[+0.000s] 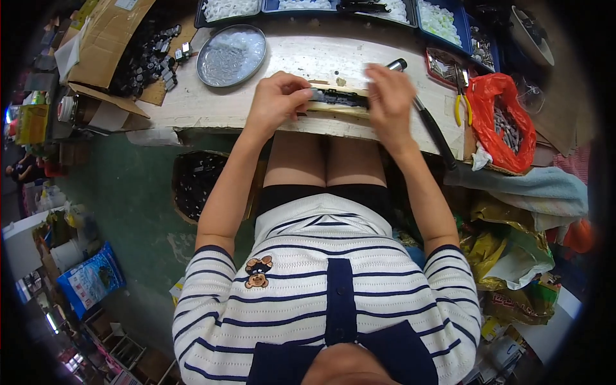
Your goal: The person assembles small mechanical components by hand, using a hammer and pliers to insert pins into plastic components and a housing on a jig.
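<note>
Left hand [277, 96]: curling its fingers around the left end of a long black plastic part [339, 98], gripping it.
Right hand [389, 96]: closing over the right end of the same part, fingers bent down onto it.
Long black plastic part: lying near the front edge of the worn white surface [212, 106], on a pale wooden strip [337, 110]; its long axis is running left to right, tilting slightly down toward the right.
Black-handled tool [431, 125]: lying just right of the right hand, pointing away from the person.
Round metal dish [231, 55]: sitting farther back on the left, holding small clear pieces.
Blue trays [443, 22]: lining the far edge, holding white pieces.
Red plastic bag [504, 122]: sagging open at the right.
</note>
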The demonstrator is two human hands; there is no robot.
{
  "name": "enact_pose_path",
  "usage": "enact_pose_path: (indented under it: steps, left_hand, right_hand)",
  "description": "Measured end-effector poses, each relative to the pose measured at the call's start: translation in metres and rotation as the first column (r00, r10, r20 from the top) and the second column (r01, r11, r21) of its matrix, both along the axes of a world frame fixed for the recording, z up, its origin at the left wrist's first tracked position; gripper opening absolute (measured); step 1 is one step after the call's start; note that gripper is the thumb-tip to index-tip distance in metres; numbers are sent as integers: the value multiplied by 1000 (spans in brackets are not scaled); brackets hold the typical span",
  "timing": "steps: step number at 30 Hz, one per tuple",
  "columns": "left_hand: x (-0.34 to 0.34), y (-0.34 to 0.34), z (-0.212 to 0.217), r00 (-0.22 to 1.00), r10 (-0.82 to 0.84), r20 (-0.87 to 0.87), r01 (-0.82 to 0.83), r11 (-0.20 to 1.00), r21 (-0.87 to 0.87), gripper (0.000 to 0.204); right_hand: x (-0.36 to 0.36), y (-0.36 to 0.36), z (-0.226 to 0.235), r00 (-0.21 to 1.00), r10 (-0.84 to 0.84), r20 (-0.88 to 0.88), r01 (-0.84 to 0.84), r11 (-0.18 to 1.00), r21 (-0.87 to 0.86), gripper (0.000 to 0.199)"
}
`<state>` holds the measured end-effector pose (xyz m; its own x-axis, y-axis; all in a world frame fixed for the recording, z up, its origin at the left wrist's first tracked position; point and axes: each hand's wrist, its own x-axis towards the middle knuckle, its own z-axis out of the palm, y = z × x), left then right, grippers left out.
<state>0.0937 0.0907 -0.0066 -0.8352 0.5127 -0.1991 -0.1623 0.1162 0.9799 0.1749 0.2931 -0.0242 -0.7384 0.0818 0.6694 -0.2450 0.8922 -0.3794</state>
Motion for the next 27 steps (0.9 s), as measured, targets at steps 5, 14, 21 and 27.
enact_pose_path:
  steps: [5,14,21,27]
  left_hand:
    - [-15,20,-15,927,-78,-366,-29,961,-276,9]
    - [-28,18,-65,997,28,-71,-31,999,-34,11]
    - [-17,17,-42,983,157,92,-162,985,54,8]
    - [-36,30,-35,998,-13,-54,9,998,-58,12]
  right_hand:
    - [10,38,-4,891,-442,98,405,875,266,27]
    - [21,66,-28,884,-280,375,245,960,138,43]
    - [17,66,-21,935,-276,222,200,929,312,26]
    - [21,109,-22,946,-274,174,219,934,283,22]
